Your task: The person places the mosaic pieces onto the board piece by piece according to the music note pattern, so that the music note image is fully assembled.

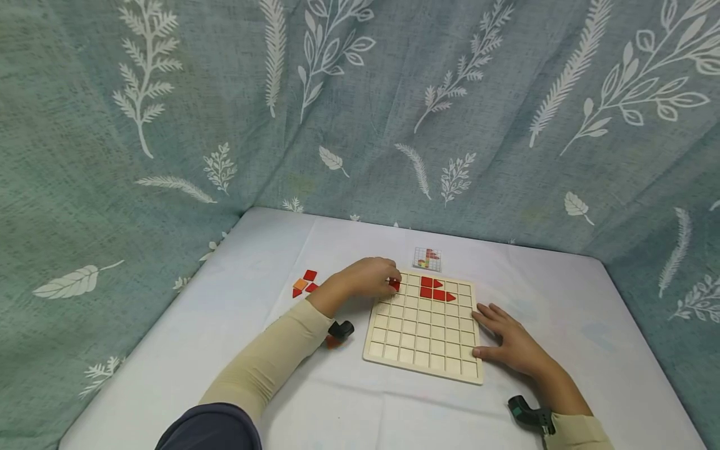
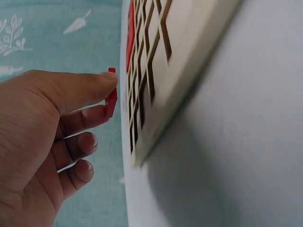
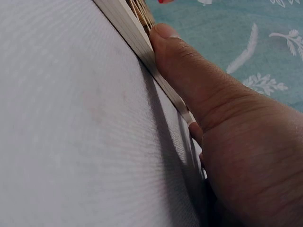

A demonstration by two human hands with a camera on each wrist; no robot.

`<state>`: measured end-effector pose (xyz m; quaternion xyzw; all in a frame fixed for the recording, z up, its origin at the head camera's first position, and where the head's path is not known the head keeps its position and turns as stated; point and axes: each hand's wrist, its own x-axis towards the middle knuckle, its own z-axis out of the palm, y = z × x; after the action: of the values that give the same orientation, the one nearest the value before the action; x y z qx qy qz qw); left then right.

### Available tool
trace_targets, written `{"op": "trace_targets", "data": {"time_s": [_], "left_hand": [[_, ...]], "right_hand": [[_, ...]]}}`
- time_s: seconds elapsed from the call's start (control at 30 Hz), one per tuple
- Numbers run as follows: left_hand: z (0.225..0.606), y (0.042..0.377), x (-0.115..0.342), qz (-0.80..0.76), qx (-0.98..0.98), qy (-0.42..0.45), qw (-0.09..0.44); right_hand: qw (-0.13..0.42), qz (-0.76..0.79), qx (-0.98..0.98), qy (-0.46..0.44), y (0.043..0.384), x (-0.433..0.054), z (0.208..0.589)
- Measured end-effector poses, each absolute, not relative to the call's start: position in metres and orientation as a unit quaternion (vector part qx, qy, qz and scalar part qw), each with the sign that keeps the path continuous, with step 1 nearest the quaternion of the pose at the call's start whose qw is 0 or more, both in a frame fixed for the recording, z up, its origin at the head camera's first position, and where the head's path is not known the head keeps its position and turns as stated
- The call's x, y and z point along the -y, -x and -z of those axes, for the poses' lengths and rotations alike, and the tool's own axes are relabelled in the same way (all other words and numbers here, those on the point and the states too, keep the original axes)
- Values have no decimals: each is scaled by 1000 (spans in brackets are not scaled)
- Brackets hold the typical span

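Observation:
Between thumb and forefinger, my left hand (image 1: 368, 277) pinches a small red tile (image 2: 111, 101) over the far left part of a pale wooden grid board (image 1: 416, 337). The left wrist view shows this tile from its edge, with the other fingers curled loosely below. On the board's far rows lie several red squares (image 1: 426, 292) and two red triangles (image 1: 450, 297), set side by side. My right hand (image 1: 506, 334) rests along the board's right edge with fingers spread. Its thumb (image 3: 175, 56) touches the board's side in the right wrist view.
A small pattern card (image 1: 427, 258) lies just behind the board. Left of my left hand are loose red tiles (image 1: 310, 275) and an orange square tile (image 1: 300, 284). Another orange-red piece (image 1: 333, 342) shows partly under the left wrist camera. A leaf-patterned curtain (image 1: 360, 112) surrounds the white table.

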<state>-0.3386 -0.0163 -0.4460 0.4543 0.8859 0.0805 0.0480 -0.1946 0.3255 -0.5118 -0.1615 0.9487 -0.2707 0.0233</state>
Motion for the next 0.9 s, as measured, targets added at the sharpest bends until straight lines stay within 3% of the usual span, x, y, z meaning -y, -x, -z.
{"op": "trace_targets", "data": {"time_s": [0.9], "left_hand": [[454, 322, -45, -40, -849, -526, 46]], "right_hand": [[25, 270, -950, 153, 194, -322, 509]]}}
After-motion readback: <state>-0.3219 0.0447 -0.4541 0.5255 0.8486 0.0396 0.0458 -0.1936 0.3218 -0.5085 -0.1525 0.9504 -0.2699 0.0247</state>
